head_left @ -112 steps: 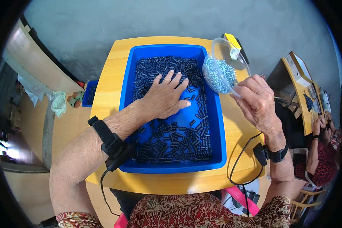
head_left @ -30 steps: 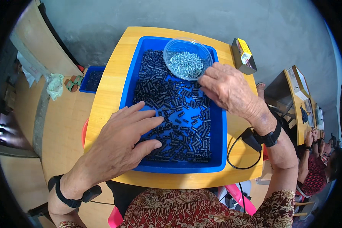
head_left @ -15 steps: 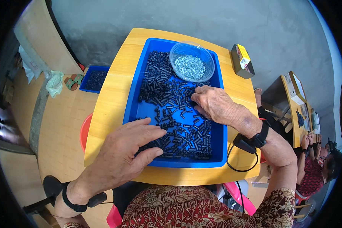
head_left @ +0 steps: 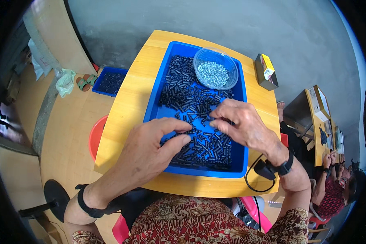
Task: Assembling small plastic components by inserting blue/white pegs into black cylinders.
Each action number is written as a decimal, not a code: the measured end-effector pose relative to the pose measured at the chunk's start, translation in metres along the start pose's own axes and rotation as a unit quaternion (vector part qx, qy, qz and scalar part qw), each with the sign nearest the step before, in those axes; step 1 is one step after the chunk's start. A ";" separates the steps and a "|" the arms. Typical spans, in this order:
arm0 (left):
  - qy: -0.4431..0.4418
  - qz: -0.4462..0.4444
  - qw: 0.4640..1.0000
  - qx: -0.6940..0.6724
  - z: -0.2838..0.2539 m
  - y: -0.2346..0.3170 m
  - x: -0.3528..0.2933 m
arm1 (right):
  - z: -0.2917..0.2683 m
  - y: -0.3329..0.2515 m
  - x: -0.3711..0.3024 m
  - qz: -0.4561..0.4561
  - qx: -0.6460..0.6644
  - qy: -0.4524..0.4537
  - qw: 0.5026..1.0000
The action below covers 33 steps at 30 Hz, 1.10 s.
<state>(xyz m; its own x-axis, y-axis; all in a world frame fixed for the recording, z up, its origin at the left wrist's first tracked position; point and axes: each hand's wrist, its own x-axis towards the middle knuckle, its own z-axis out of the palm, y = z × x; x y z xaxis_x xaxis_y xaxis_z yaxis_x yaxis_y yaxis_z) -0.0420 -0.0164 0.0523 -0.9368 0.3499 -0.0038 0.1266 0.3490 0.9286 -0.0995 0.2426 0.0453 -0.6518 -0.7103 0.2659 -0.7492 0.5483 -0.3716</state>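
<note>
A blue tray point(head_left: 245, 162) lies on the table, spread with many small black tubular pieces point(head_left: 179, 87). At its far right a clear round tub point(head_left: 197, 71) holds small shiny silver metal parts point(head_left: 212, 74). My left hand point(head_left: 150, 142) hovers over the near left of the tray, thumb and forefinger apart with nothing seen between them. My right hand point(head_left: 242, 122) is over the tray's right side, just above the black pieces, its thumb and fingertips drawn close in a pinch. Whatever lies between those fingertips is too small to make out.
The tray rests on a wooden table point(head_left: 122, 122). A dark box with a yellow pack point(head_left: 266, 65) stands at the far right corner. On the floor to the left are another blue tray point(head_left: 110, 81), green sandals point(head_left: 85, 82) and a red stool point(head_left: 97, 136). Another person point(head_left: 331, 193) sits at a table on the right.
My right hand has drawn back toward me, its fingertips lifting from the pieces. My left hand has moved right and inward over the tray, nearer to the right. The view has shifted slightly.
</note>
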 end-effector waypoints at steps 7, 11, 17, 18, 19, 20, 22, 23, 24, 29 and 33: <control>0.009 -0.005 0.999 -0.053 0.025 -0.003 0.004 | -0.004 -0.059 -0.003 -0.082 -0.056 0.091 0.991; 0.004 0.001 0.998 -0.070 0.029 -0.001 -0.003 | -0.004 -0.068 -0.008 -0.084 -0.099 0.101 0.986; -0.036 -0.032 0.962 -0.270 0.029 -0.006 -0.018 | -0.005 -0.075 -0.016 -0.048 0.056 0.146 0.987; -0.035 -0.029 0.962 -0.270 0.029 -0.005 -0.021 | -0.005 -0.078 -0.018 -0.036 0.078 0.146 0.986; -0.045 -0.031 0.958 -0.283 0.029 -0.005 -0.024 | -0.004 -0.081 -0.019 -0.038 0.077 0.146 0.986; -0.055 -0.034 0.953 -0.295 0.029 -0.005 -0.027 | -0.003 -0.084 -0.020 -0.039 0.084 0.158 0.983; -0.056 -0.042 0.948 -0.311 0.030 -0.004 -0.030 | 0.003 -0.087 -0.022 -0.037 0.089 0.169 0.981; -0.056 -0.051 0.942 -0.327 0.031 -0.004 -0.032 | 0.006 -0.089 -0.023 -0.042 0.084 0.179 0.979; -0.058 -0.051 0.942 -0.327 0.032 -0.003 -0.035 | 0.008 -0.091 -0.025 -0.045 0.079 0.189 0.978; -0.045 -0.104 0.935 -0.336 0.037 -0.006 -0.057 | 0.021 -0.103 -0.036 -0.071 0.076 0.190 0.976; -0.053 -0.089 0.927 -0.362 0.044 -0.014 -0.065 | 0.030 -0.106 -0.039 -0.090 0.060 0.184 0.977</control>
<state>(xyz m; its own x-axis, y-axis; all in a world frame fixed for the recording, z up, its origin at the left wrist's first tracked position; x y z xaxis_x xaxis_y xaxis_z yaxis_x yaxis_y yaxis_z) 0.0310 -0.0057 0.0228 -0.8793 0.4402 -0.1821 -0.3150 -0.2506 0.9154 0.0089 0.1985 0.0479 -0.5250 -0.5720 0.6303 -0.8511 0.3574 -0.3846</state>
